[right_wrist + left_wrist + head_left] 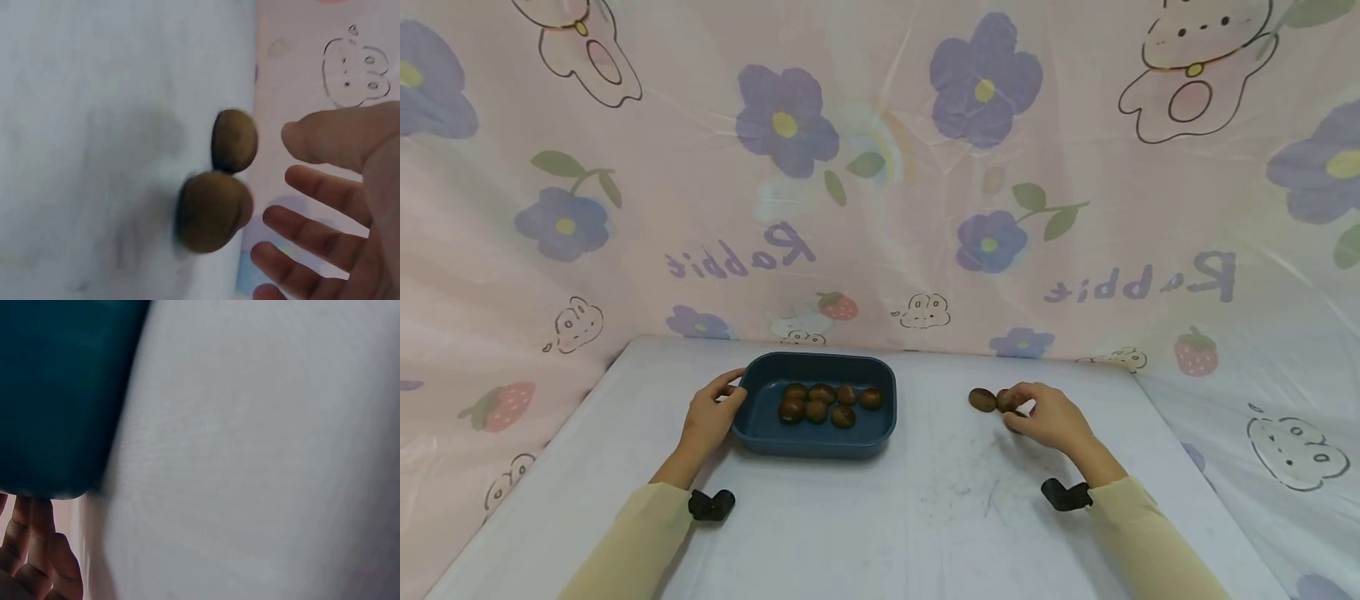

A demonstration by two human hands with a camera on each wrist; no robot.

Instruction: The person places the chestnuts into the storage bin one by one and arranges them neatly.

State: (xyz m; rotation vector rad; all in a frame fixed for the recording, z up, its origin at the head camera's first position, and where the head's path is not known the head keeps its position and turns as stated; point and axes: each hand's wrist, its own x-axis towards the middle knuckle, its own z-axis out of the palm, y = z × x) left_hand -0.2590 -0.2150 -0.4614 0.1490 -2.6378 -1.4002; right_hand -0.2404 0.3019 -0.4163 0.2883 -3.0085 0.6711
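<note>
A dark blue rectangular tray (812,448) holds several brown chestnuts (816,411). My left hand (706,417) grips the tray's left end, thumb over the rim and fingers against the outside. In the left wrist view, the fingers (40,550) meet the tray's end wall (53,425), which hides their tips. To the right, my right hand (1048,417) hovers close over three loose chestnuts, thumb and fingers parted. Its index finger partly covers the middle chestnut (1003,401); the left one (982,400) shows fully. In the right wrist view, two chestnuts overlap beside a separate chestnut (234,140).
Under everything is a white table (895,533), with faint dark marks (970,496) in front of the loose chestnuts. A pink patterned curtain (880,200) hangs behind and along both sides. Black wrist devices (711,505) sit at both cuffs.
</note>
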